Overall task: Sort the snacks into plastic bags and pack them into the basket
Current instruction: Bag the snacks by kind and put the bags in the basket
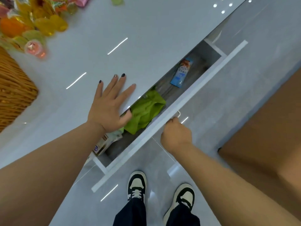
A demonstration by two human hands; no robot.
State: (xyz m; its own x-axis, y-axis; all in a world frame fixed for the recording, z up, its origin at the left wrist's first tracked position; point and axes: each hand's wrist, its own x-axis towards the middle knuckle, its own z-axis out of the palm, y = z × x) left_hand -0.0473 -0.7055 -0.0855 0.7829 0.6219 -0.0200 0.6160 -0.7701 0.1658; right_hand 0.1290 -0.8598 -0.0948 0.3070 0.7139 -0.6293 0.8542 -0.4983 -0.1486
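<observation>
I stand at a glossy grey counter (146, 26) over a grey tiled floor (162, 160), my left hand (110, 101) flat and spread at its edge, my right hand (175, 132) curled on the handle of the part-open drawer (195, 88) holding a green cloth (146, 110) and a blue packet (181, 74), while the snacks (32, 23) pile beside the wicker basket (13, 88) at far left.

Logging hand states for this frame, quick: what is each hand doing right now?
Left hand: open, fingers straight, palm flat on the countertop beside the drawer.
Right hand: closed, fingers curled over the drawer's front edge.
</observation>
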